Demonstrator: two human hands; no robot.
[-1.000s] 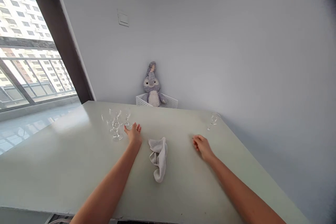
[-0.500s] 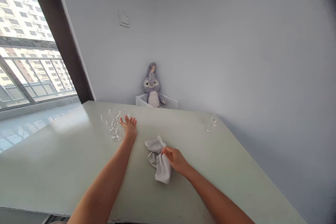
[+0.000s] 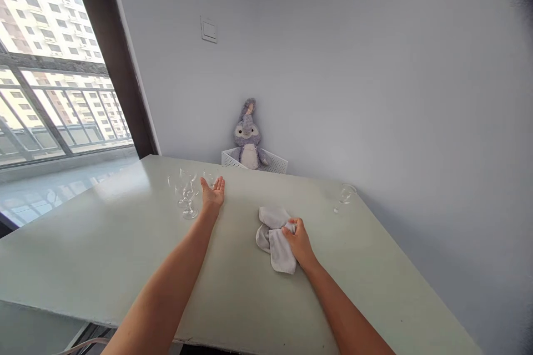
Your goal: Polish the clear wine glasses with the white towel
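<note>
My right hand [image 3: 298, 241] pinches the right side of a crumpled pale grey cloth [image 3: 283, 252], which lies bunched on the tabletop. Palm up and fingers spread, my left hand [image 3: 214, 193] holds nothing; it is just right of a cluster of clear stemmed glasses [image 3: 190, 204]. Another clear glass [image 3: 209, 177] shows partly behind the left fingers. I cannot tell whether the hand touches it. Apart from these, one more clear glass [image 3: 346, 193] is at the table's far right edge.
The pale green table [image 3: 233, 299] reaches to the wall at the right. Beyond its far edge a grey plush toy [image 3: 249, 144] sits in a white perforated basket [image 3: 277, 163]. A window with railings [image 3: 79, 111] is at the left.
My right hand has shifted the cloth to the right and slightly away from me. My left hand stays open beside the glasses. The whole view has swung a little left.
</note>
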